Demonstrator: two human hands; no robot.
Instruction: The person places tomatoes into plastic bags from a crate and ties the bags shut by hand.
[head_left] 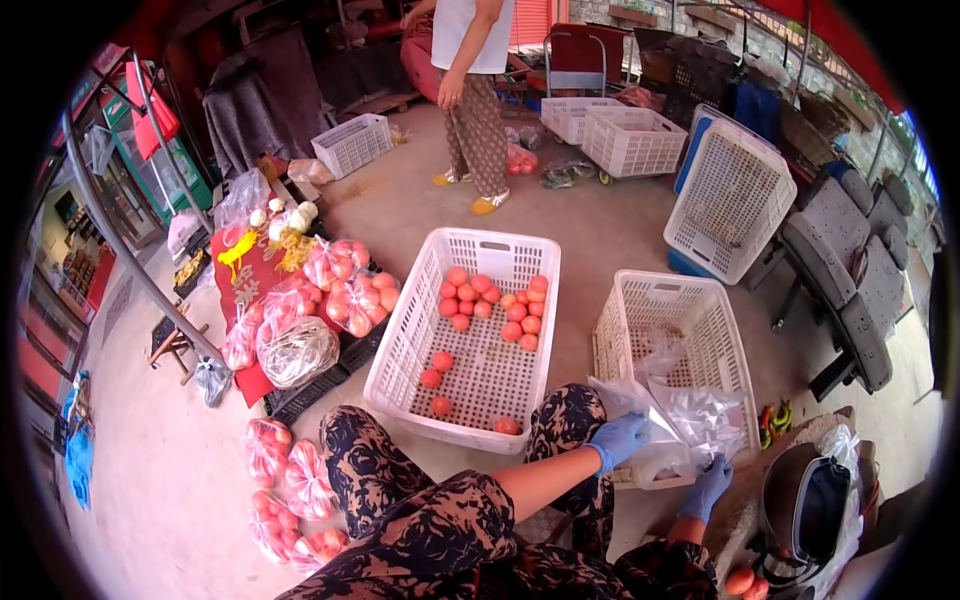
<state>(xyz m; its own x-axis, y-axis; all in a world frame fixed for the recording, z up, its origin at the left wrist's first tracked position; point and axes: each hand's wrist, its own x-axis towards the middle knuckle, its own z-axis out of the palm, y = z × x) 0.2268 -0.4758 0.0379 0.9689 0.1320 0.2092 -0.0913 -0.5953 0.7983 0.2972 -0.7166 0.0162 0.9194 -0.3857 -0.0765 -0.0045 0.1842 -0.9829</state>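
My left hand (pixel 620 441), in a blue glove, grips one side of a clear plastic bag (pixel 680 425). On the bag's lower right edge, my right hand (pixel 708 487), gloved the same way, has its fingers closed. The bag lies across the near end of a white crate (pixel 740 350), which holds more clear plastic. In front of my knees stands a larger white crate (pixel 400 335) with red tomatoes (pixel 482 283) loose in it, mostly toward its far end and right side.
Bagged tomatoes (pixel 290 485) sit on the floor at my left, with more bags (pixel 352 300) beside a red cloth (pixel 240 285). A person (pixel 480 110) stands beyond the crates. Grey seats (pixel 840 260) and an upright crate (pixel 725 200) are at the right, near a dark bag (pixel 805 505).
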